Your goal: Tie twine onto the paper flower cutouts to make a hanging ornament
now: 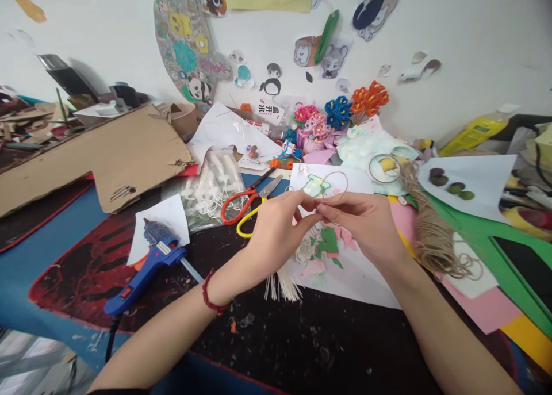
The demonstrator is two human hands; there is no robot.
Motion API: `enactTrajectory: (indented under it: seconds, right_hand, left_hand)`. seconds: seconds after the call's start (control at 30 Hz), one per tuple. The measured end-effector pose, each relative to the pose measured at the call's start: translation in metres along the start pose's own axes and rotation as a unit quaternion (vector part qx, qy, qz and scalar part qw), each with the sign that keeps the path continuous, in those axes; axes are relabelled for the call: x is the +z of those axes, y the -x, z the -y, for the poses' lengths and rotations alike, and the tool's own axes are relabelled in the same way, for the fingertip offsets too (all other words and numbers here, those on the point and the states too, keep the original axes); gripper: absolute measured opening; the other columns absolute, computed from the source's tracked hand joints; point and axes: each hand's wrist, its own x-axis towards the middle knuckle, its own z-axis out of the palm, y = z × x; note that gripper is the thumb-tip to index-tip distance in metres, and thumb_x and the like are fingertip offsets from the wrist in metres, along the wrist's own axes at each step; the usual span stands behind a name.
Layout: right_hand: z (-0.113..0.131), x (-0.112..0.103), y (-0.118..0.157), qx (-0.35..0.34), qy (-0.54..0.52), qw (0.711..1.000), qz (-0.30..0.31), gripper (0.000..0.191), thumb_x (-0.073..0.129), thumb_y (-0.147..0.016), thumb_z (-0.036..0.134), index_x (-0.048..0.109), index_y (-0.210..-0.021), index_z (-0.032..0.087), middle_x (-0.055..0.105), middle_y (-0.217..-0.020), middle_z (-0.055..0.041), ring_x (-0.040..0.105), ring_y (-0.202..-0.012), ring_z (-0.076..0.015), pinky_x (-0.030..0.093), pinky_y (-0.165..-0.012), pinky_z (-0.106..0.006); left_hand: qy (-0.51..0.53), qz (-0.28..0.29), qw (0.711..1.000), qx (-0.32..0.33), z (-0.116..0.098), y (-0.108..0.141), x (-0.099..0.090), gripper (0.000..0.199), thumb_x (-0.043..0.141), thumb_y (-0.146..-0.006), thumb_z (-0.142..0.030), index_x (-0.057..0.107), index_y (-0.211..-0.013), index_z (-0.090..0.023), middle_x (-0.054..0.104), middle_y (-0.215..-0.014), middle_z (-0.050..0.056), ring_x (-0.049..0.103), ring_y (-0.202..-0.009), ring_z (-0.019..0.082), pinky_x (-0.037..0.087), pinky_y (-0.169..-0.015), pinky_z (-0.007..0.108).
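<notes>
My left hand [276, 228] and my right hand [368, 222] meet fingertip to fingertip over a white sheet of paper [357, 286]. Both are closed in a pinch. A thin tan loop, apparently twine [347, 182], rises from between the fingers; its ends are hidden by them. Under my left hand, white strands [282, 287] fan out on the black mat. Green and pink paper scraps [330, 240] lie below the fingertips. Beside my left hand are scissors [245, 211] with one red and one yellow handle.
On the left a blue glue gun [146, 274] rests partly on white paper, near a large cardboard piece [116, 153]. At right lie a twine bundle [431, 234], coloured sheets [478, 306] and a phone [524, 263]. Craft flowers [338, 112] stand at the back.
</notes>
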Motion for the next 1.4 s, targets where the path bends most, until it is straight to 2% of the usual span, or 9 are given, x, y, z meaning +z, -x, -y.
enactTrajectory:
  seconds: [0.17,0.27,0.37,0.43,0.67,0.87,1.03,1.3,1.4]
  right_hand:
    - [0.004,0.000,0.000,0.002,-0.001,1.000,0.012,0.012,0.080,-0.072,0.035,0.079,-0.079,0.026,0.076,-0.079,-0.0027,0.067,-0.068,-0.0162,0.056,-0.060,-0.029]
    - [0.007,0.000,0.000,0.005,0.009,1.000,0.010,0.013,0.080,-0.073,0.035,0.079,-0.082,0.025,0.075,-0.078,-0.0028,0.066,-0.066,-0.0156,0.055,-0.058,-0.029]
    - [0.007,0.000,0.000,-0.011,0.028,1.000,-0.007,0.011,0.080,-0.073,0.033,0.079,-0.081,0.025,0.074,-0.076,-0.0026,0.066,-0.067,-0.0161,0.056,-0.060,-0.030]
    - [0.007,0.001,0.000,-0.030,0.042,0.999,-0.016,0.010,0.079,-0.074,0.032,0.079,-0.080,0.024,0.073,-0.076,-0.0025,0.066,-0.068,-0.0163,0.056,-0.062,-0.030]
    - [0.006,0.000,0.000,-0.045,0.075,0.996,0.031,0.010,0.073,-0.081,0.033,0.078,-0.082,0.025,0.071,-0.075,-0.0019,0.065,-0.071,-0.0162,0.055,-0.063,-0.030]
    - [0.004,-0.001,-0.001,0.009,0.032,0.999,0.013,0.021,0.080,-0.072,0.037,0.078,-0.088,0.023,0.076,-0.080,-0.0037,0.069,-0.065,-0.0167,0.059,-0.059,-0.030]
    - [0.002,-0.002,-0.001,0.010,0.025,0.999,0.036,0.025,0.081,-0.072,0.037,0.077,-0.093,0.023,0.075,-0.076,-0.0030,0.068,-0.065,-0.0159,0.056,-0.057,-0.027]
    - [0.003,-0.002,0.000,0.010,0.023,0.999,0.036,0.018,0.082,-0.071,0.034,0.078,-0.085,0.025,0.076,-0.079,-0.0027,0.069,-0.068,-0.0155,0.056,-0.060,-0.026]
    - [0.006,-0.001,0.001,0.007,0.023,0.999,0.025,0.015,0.084,-0.069,0.033,0.078,-0.078,0.024,0.076,-0.077,-0.0027,0.070,-0.068,-0.0159,0.057,-0.062,-0.027]
  left_hand:
    - [0.056,0.000,0.998,-0.022,-0.002,-0.002,-0.003,0.008,0.065,-0.086,-0.023,0.070,-0.084,-0.018,0.072,-0.077,0.001,0.060,-0.064,0.011,0.046,-0.063,0.024]
    - [0.124,0.035,0.989,-0.067,-0.004,-0.005,-0.008,0.008,0.064,-0.083,-0.019,0.071,-0.086,-0.016,0.074,-0.084,0.003,0.061,-0.066,0.011,0.048,-0.061,0.023]
    - [0.175,0.070,0.977,-0.095,-0.005,-0.008,-0.011,0.015,0.063,-0.084,-0.024,0.072,-0.091,-0.014,0.074,-0.088,0.007,0.061,-0.068,0.012,0.048,-0.058,0.022]
    - [0.187,0.071,0.975,-0.096,-0.003,-0.008,-0.011,0.020,0.061,-0.087,-0.029,0.073,-0.093,-0.014,0.074,-0.087,0.008,0.062,-0.070,0.013,0.048,-0.058,0.022]
    - [0.169,0.066,0.979,-0.097,0.000,-0.007,-0.007,0.019,0.055,-0.091,-0.027,0.067,-0.085,-0.014,0.070,-0.080,0.005,0.060,-0.067,0.011,0.047,-0.060,0.022]
    - [0.139,0.082,0.983,-0.087,0.000,-0.007,-0.007,0.022,0.049,-0.093,-0.025,0.063,-0.078,-0.016,0.066,-0.071,0.003,0.057,-0.061,0.010,0.044,-0.057,0.022]
    - [0.124,0.091,0.985,-0.074,0.001,-0.007,-0.007,0.022,0.051,-0.093,-0.023,0.062,-0.075,-0.015,0.062,-0.064,0.000,0.054,-0.057,0.009,0.041,-0.057,0.022]
    - [0.097,0.118,0.986,-0.072,0.002,-0.007,-0.008,0.026,0.050,-0.093,-0.027,0.060,-0.072,-0.015,0.056,-0.057,-0.001,0.052,-0.053,0.010,0.038,-0.054,0.023]
    - [0.122,0.127,0.981,-0.078,0.002,-0.007,-0.009,0.025,0.051,-0.093,-0.029,0.060,-0.073,-0.015,0.056,-0.059,-0.001,0.052,-0.054,0.010,0.039,-0.054,0.023]
